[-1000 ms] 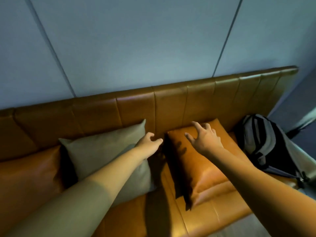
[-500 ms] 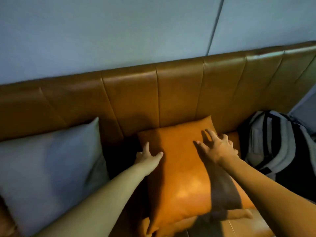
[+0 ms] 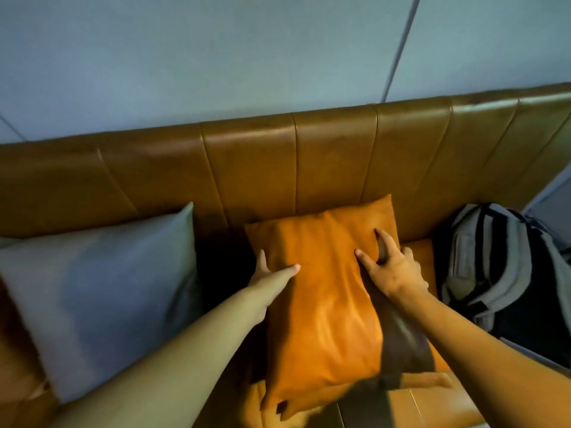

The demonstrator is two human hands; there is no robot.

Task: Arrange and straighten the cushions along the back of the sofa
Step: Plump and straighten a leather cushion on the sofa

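An orange leather cushion (image 3: 324,304) leans tilted against the brown sofa backrest (image 3: 247,168), its top right corner highest. My left hand (image 3: 272,273) grips its left edge, thumb on the front face and the other fingers behind. Over on the upper right side, my right hand (image 3: 392,267) has its thumb and forefinger spread on the front and the remaining fingers curled past the right edge. A grey fabric cushion (image 3: 102,288) leans on the backrest to the left, a dark gap apart from the orange one.
A grey and black backpack (image 3: 500,273) sits on the seat at the right end, close to the orange cushion. The orange seat (image 3: 432,406) shows below the cushion. A pale blue panelled wall (image 3: 216,57) rises behind the sofa.
My view has moved closer and rightwards onto the orange cushion. Both hands went from hovering in front of it to taking hold of its left and right sides.
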